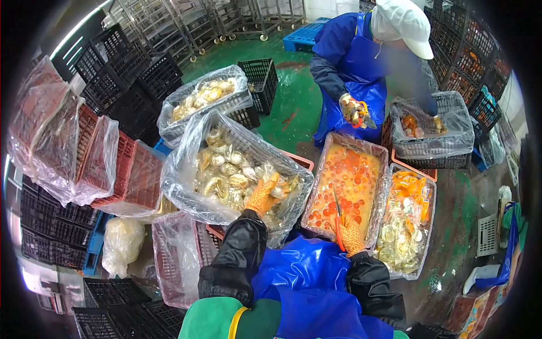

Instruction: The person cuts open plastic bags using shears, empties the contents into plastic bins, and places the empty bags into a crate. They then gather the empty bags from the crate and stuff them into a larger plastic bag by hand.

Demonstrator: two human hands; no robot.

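Left hand [262, 196], in an orange knobbed glove and black sleeve, reaches forward into a plastic-lined crate [182, 169], fingers bent together and pressed down on the pale shells [228, 166] heaped inside. Whether it grips one cannot be told. The heap lies directly under the fingers and spreads away to the front and left of them, so this is the hand nearer the shells.

Right hand [351, 236], gloved the same, sits close to the person's blue apron [307, 277] and is clenched around a thin red-handled tool [337, 213]. The tool's long axis runs nearly straight away from the body, its tip raised over the near end of a lined tray [317, 186] filled with orange flesh [351, 178] in liquid. That tray stands just beside the shell crate, on its right; a second tray [433, 186] of yellowish pieces touches it farther right.

Stacked red crates [127, 175] draped in plastic stand to the left. Beyond the shell crate, another lined basket [203, 93] holds more shells. Across the wet green floor [293, 101], a co-worker [353, 62] in a blue apron and white cap bends over a grey basket [454, 138], a gloved hand [353, 110] gripping something small. Black crates [130, 73] and metal racks [214, 22] line the back.
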